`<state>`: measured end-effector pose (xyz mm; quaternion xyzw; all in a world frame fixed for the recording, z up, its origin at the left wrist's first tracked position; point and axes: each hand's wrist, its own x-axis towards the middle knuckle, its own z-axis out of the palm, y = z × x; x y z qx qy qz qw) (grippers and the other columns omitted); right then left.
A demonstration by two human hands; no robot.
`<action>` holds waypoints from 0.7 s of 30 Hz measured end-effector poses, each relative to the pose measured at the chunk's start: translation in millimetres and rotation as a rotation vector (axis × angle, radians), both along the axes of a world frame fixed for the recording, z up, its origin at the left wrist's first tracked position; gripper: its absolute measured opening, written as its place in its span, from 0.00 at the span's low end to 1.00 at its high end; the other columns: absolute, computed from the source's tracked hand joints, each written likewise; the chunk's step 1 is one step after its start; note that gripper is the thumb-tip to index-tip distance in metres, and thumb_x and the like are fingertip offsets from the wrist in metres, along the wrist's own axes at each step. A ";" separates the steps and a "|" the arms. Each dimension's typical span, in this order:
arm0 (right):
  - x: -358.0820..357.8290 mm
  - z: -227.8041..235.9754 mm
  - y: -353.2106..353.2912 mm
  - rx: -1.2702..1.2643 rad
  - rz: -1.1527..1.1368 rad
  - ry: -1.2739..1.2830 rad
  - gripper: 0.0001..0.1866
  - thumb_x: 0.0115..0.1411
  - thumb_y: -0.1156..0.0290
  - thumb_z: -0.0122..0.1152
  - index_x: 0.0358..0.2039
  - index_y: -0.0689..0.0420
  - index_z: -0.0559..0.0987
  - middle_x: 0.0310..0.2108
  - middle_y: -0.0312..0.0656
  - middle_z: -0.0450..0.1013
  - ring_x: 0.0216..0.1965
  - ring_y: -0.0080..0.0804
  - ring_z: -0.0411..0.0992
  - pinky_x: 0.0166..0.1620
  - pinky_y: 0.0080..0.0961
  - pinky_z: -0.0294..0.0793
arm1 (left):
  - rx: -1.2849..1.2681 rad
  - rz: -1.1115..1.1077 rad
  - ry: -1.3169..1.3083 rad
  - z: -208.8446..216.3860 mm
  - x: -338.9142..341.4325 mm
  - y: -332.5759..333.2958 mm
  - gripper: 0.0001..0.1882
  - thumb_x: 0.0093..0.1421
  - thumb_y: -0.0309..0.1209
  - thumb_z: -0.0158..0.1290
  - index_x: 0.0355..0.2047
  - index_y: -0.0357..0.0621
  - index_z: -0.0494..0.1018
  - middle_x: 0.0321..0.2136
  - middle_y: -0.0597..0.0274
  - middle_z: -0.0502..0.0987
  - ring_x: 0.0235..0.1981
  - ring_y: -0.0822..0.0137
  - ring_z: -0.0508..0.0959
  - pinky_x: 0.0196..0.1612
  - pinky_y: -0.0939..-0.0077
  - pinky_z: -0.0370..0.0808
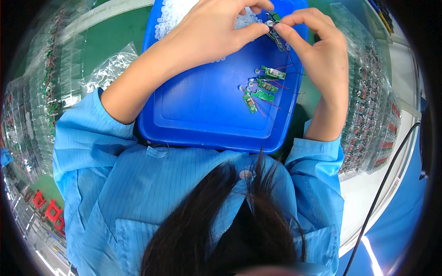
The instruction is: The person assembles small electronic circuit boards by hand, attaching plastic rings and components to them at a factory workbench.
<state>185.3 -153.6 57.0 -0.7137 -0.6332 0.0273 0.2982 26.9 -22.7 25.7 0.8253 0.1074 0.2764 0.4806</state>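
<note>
Over the far right part of a blue plastic tray, both my hands meet at a small green circuit board with a round pale piece at its edge. My left hand reaches across from the left, thumb and fingertips closed at the board's left side. Thumb and forefinger of my right hand pinch it from the right. Just below the fingertips hangs or lies another board; I cannot tell which. Several green boards with thin red and dark wires and small round clear pieces lie in the tray nearer me.
Small translucent plastic pieces are heaped at the tray's far end. A crumpled clear bag lies left of the tray on the green surface. Clear-bagged rows of boards stand on the right and left. A black cable runs at the right.
</note>
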 end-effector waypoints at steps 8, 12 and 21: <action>-4.4 -2.3 -11.6 -0.401 0.284 0.041 0.06 0.45 0.70 0.71 0.25 0.56 0.85 0.30 0.42 0.76 0.42 0.44 0.72 0.49 0.35 0.71 | 0.754 -0.080 0.044 -1.3 1.6 -0.6 0.04 0.51 0.25 0.56 0.28 0.41 0.78 0.33 0.58 0.74 0.40 0.57 0.73 0.46 0.66 0.71; 3.3 -1.2 -11.4 -0.412 0.309 0.049 0.06 0.47 0.70 0.70 0.27 0.57 0.85 0.27 0.42 0.76 0.36 0.43 0.74 0.44 0.35 0.74 | 1.104 -0.176 0.184 4.3 5.4 -7.3 0.07 0.50 0.31 0.52 0.25 0.43 0.78 0.30 0.59 0.72 0.41 0.60 0.71 0.44 0.67 0.70; 31.6 -44.0 28.8 0.128 -0.148 -0.446 0.11 0.56 0.64 0.67 0.39 0.53 0.85 0.35 0.45 0.80 0.37 0.43 0.77 0.45 0.33 0.75 | 1.239 0.000 0.014 -26.0 13.0 -4.9 0.10 0.47 0.31 0.56 0.31 0.43 0.82 0.24 0.65 0.75 0.37 0.65 0.77 0.46 0.72 0.73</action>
